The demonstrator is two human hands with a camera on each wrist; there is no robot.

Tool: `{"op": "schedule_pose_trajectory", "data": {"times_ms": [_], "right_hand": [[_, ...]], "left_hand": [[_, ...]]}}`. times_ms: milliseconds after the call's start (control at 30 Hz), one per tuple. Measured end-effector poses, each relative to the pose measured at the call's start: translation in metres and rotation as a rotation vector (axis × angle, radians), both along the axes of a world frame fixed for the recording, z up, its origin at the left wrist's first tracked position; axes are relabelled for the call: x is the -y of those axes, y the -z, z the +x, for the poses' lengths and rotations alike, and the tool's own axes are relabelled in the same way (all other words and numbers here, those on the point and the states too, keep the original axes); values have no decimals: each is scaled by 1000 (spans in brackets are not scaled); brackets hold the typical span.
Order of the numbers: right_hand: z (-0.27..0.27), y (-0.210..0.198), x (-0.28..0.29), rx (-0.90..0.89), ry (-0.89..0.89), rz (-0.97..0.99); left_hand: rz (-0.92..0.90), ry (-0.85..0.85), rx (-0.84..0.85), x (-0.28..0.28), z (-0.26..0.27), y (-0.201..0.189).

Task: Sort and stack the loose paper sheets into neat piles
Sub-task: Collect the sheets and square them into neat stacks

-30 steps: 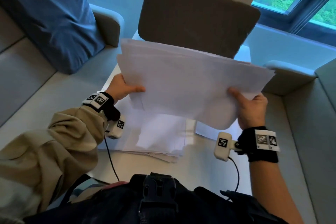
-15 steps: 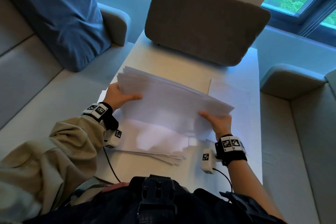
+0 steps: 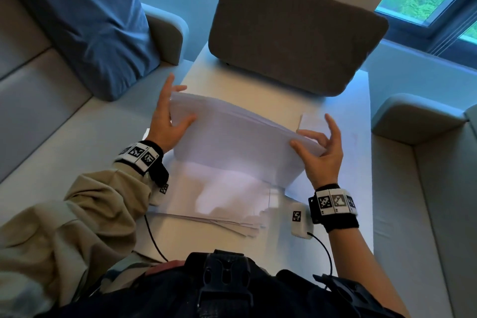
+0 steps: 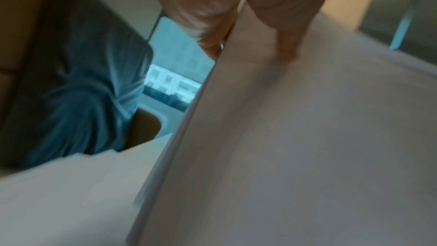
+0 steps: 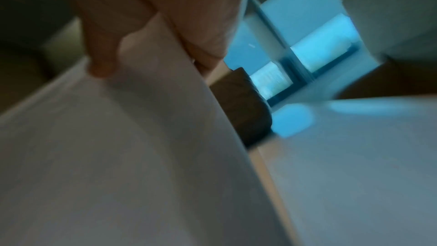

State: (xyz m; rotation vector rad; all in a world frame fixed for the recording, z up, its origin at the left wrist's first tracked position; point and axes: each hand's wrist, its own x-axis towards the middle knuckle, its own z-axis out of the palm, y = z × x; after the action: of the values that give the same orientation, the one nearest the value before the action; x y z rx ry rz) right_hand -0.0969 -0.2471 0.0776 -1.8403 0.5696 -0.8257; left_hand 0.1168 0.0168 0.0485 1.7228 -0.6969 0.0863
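- One thick paper stack held above table, between both hands.
- Left hand: thumb on top, fingers extended along stack's left edge.
- Right hand: thumb on top, fingers spread at right edge.
- One messy pile on table beneath; one single sheet at right.

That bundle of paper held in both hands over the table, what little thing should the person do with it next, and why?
Probably tap the bundle of paper edge-down on the table to square it. The left hand and right hand hold its two sides with thumbs on top and several fingers spread, and its far edges look fanned and uneven. More loose sheets lie splayed beneath it.
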Motion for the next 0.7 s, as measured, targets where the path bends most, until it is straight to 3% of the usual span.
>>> {"op": "schedule_pose_trajectory", "data": {"times_ms": [100, 200, 433, 633, 700], "right_hand": [[3, -5, 0, -14, -74, -397], [4, -6, 5, -68, -114, -687], [-2, -12, 3, -273, -41, -789], [14, -24, -2, -706, -94, -944], [26, -29, -11, -760, -132, -951]], "left_hand": [[126, -32, 272, 8, 0, -4], [216, -25, 306, 6, 5, -6], [209, -69, 287, -8, 9, -10], [201, -32, 179, -5, 3, -14], [138, -42, 106, -1, -2, -22]]}}
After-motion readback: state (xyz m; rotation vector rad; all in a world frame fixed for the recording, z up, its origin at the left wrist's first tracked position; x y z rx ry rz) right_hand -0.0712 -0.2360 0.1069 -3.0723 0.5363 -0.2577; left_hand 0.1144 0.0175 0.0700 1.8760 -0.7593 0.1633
